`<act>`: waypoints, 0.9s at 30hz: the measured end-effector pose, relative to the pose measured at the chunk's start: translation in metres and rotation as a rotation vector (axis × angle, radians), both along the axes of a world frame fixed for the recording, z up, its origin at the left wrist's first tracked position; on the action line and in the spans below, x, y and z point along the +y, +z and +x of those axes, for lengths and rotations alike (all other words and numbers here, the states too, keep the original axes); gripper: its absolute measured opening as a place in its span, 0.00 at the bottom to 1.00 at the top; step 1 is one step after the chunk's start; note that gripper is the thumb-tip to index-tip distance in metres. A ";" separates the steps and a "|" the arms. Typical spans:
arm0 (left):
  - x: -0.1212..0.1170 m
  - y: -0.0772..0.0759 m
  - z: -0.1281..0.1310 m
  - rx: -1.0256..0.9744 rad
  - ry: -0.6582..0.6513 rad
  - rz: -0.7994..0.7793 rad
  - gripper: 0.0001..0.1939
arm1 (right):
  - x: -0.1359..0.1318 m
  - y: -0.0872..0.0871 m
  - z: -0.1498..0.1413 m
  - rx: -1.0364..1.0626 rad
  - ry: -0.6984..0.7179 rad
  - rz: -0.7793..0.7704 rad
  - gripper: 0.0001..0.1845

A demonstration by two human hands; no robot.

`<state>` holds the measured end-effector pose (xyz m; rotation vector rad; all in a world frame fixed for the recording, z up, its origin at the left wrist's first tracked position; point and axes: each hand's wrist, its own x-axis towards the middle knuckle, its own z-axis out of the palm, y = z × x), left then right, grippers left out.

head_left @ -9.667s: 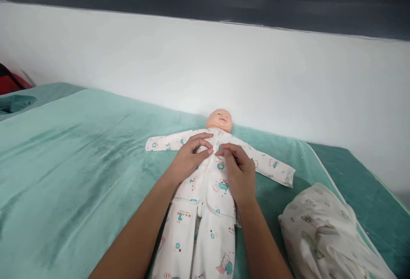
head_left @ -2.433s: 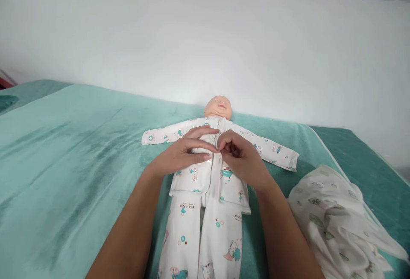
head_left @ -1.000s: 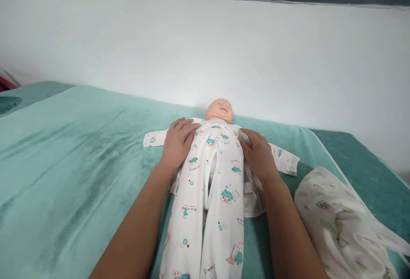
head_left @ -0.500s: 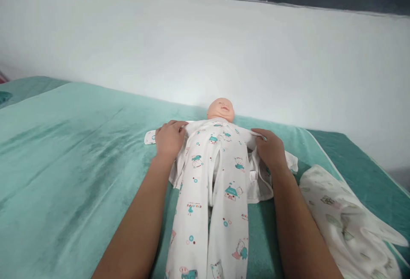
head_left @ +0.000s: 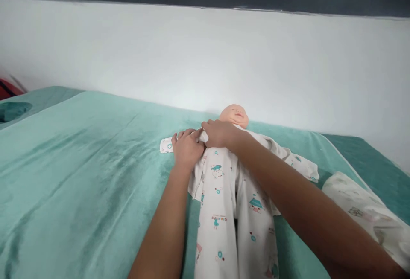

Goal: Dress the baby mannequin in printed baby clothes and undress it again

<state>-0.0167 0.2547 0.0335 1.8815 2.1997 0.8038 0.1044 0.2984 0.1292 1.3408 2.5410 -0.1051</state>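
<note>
A baby doll (head_left: 235, 114) lies on its back, its head towards the wall. Over it is spread a white printed baby romper (head_left: 221, 193), with long legs reaching towards me. Under the romper lies a white printed baby shirt (head_left: 303, 166), its sleeves stretched out to both sides. My left hand (head_left: 188, 149) is closed on cloth at the doll's shoulder on the left side of the view. Close against it, my right hand (head_left: 221, 134) reaches across the doll's chest and pinches the romper's edge. The hands cover the fingertip contact and the doll's arm there.
A teal plush blanket (head_left: 105, 176) covers the bed. At the right lies a crumpled white cloth with a leaf print (head_left: 355, 202). A white wall (head_left: 160, 57) stands just behind the doll's head. Something red (head_left: 11, 89) shows at the far left.
My right hand has left the shirt and romper at the doll's right-side shoulder in view and crossed left to beside my left hand. The view has shifted slightly left.
</note>
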 end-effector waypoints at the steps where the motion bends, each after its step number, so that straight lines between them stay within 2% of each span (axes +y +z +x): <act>1: 0.000 0.000 -0.002 -0.015 0.022 -0.001 0.29 | 0.002 0.000 0.005 -0.009 0.002 -0.004 0.24; 4: 0.001 -0.002 -0.006 -0.090 0.095 0.015 0.30 | 0.002 -0.003 0.023 0.025 0.001 0.015 0.27; 6: 0.001 -0.003 -0.007 -0.147 0.127 0.034 0.30 | 0.001 -0.004 0.027 0.044 0.031 0.043 0.24; 10: 0.001 -0.004 -0.006 -0.176 0.162 0.052 0.25 | 0.001 -0.007 0.007 0.016 0.121 0.013 0.16; 14: 0.002 -0.003 -0.005 -0.129 0.158 0.039 0.21 | 0.005 -0.009 -0.013 -0.037 0.135 -0.034 0.18; 19: 0.002 0.001 -0.006 -0.100 0.165 0.024 0.18 | 0.008 -0.010 -0.002 0.002 0.136 -0.008 0.18; 22: 0.001 0.004 -0.006 -0.130 0.207 0.010 0.18 | 0.007 -0.004 0.013 0.006 0.136 0.012 0.17; 27: 0.000 0.004 -0.008 -0.182 0.264 -0.015 0.20 | 0.001 0.019 0.040 0.003 0.055 0.065 0.14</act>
